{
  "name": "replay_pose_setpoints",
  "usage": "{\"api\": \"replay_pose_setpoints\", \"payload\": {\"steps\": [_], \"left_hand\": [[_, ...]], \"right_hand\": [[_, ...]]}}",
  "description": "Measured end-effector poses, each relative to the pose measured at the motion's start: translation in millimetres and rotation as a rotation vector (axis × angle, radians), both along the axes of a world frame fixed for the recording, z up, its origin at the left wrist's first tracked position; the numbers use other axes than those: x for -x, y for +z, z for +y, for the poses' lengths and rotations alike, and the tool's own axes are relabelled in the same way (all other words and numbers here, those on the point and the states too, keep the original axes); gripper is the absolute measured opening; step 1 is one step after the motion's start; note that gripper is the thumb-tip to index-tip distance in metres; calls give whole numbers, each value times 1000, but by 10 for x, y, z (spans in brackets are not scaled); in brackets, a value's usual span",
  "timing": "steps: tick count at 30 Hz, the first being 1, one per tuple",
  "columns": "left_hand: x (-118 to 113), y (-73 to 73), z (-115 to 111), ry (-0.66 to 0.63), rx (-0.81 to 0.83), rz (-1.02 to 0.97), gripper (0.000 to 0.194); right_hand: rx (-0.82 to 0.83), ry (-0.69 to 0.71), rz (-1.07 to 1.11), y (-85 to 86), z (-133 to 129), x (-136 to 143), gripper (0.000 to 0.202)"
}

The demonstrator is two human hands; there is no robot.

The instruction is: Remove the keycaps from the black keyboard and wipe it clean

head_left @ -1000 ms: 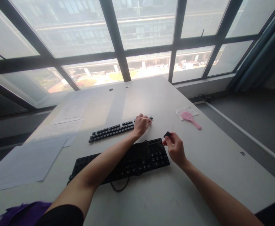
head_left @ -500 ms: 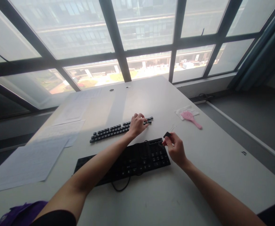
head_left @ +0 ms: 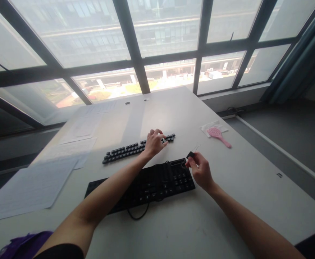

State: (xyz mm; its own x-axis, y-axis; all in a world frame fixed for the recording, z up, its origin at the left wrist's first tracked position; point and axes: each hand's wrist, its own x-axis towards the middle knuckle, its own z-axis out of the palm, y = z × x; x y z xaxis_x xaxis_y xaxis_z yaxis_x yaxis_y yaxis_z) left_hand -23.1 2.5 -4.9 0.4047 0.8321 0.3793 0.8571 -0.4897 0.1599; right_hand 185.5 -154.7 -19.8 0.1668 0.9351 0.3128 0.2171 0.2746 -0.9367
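Note:
My left hand (head_left: 154, 142) is over the rows of loose black keycaps (head_left: 125, 152), thumb and index finger spread apart among the caps at the right part of the rows. Whether the fingertips touch a cap is hard to make out. Below the rows lies a black keyboard (head_left: 161, 180), partly covered by my left forearm; its upper middle looks bare of caps, while caps show on its right side and lower edge. Near the keyboard's upper right corner, my right hand (head_left: 200, 171) is closed round the black handle of a wire keycap puller (head_left: 191, 154), its thin wires pointing up and away.
A pink hairbrush (head_left: 219, 136) lies partly on a clear wrapper at the right. Paper sheets (head_left: 33, 187) cover the table's left side. A purple cloth (head_left: 25, 246) is at the lower left, and a cable (head_left: 138, 217) loops out below the keyboard. Windows stand beyond the table.
My left hand has shifted slightly left along the keycap rows. My right hand keeps its place with the keycap puller.

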Motion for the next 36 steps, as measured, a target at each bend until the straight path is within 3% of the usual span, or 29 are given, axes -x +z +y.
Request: {"api": "replay_pose_setpoints", "payload": {"steps": [8,36], "left_hand": [[-21,-57,29,-4,32,7,7],[-9,-102,36,-2,9,-28,11]], "right_hand": [[12,22,-6,-28,10,-1,19],[4,33,-17,-9,9,-8,17]]}}
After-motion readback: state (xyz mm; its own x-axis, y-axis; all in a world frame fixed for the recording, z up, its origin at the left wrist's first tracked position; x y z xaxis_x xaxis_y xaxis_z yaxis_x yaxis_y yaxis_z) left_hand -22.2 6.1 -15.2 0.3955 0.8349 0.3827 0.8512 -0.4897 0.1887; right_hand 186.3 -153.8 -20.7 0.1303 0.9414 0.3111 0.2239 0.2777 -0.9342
